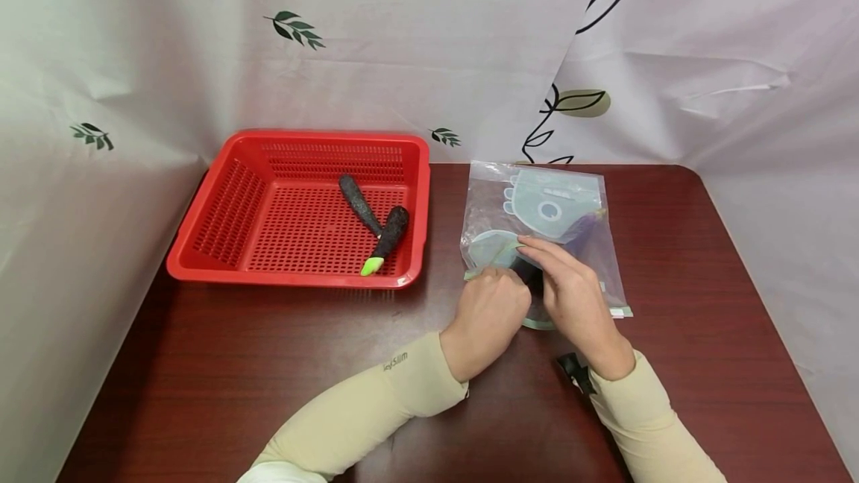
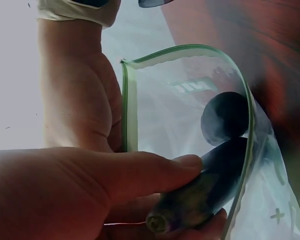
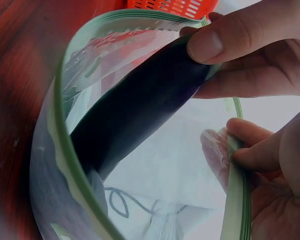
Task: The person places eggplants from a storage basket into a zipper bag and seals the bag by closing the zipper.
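Observation:
My left hand (image 1: pixel 488 319) grips the stem end of a dark eggplant (image 3: pixel 140 95), thumb on top. Most of that eggplant lies inside a clear zip bag (image 1: pixel 485 196) with a green zip edge and a pale printed pattern. In the left wrist view, another dark, rounded thing, seemingly a second eggplant (image 2: pixel 224 117), rests deeper in the bag. The mouth gapes wide in both wrist views. My right hand (image 1: pixel 577 302) pinches the bag's rim (image 3: pixel 235 195) between thumb and fingers, just right of the left hand. From the head view, the hands mostly hide the gripped eggplant.
Left of the bag stands a red perforated basket (image 1: pixel 228 272). In it lie a long dark vegetable (image 1: pixel 359 203) and a dark one with a bright green tip (image 1: pixel 391 233). Underneath is a brown wooden table (image 1: pixel 698 304); a patterned white curtain (image 1: pixel 403 36) hangs behind.

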`<action>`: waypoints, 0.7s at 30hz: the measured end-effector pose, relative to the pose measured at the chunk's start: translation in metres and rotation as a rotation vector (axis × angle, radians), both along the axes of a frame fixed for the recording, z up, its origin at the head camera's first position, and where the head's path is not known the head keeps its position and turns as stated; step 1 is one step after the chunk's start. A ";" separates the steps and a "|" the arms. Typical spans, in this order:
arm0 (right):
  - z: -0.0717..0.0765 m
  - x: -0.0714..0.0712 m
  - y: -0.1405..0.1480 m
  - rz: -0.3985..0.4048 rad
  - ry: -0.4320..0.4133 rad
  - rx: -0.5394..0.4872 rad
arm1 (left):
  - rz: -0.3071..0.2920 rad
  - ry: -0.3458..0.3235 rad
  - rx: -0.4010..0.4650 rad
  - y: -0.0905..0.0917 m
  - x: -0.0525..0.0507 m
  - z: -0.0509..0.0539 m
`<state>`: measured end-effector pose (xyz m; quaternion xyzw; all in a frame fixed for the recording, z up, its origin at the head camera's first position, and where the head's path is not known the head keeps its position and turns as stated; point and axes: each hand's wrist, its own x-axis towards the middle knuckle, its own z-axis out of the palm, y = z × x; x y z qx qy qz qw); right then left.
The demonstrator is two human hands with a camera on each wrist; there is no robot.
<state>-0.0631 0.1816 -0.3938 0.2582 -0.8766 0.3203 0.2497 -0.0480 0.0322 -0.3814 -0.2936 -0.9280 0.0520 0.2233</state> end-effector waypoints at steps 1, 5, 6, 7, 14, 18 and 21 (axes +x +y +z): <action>0.000 0.000 0.000 -0.001 0.004 0.005 | -0.005 0.005 -0.014 0.000 0.000 0.000; 0.000 0.000 0.000 -0.003 -0.007 -0.003 | -0.024 0.014 -0.081 0.000 -0.001 -0.002; 0.000 0.000 0.000 -0.004 -0.007 -0.002 | -0.027 0.017 -0.098 0.001 -0.001 -0.003; 0.000 0.000 0.000 -0.005 -0.003 0.003 | -0.026 0.021 -0.107 0.001 -0.001 -0.004; -0.001 0.000 0.000 0.001 -0.022 -0.021 | -0.020 0.035 -0.120 0.004 -0.001 -0.009; -0.001 -0.001 0.000 -0.002 -0.013 -0.005 | -0.033 0.028 -0.101 0.004 -0.004 -0.011; -0.001 -0.001 0.001 -0.004 -0.010 0.005 | -0.046 0.015 -0.076 0.005 -0.006 -0.013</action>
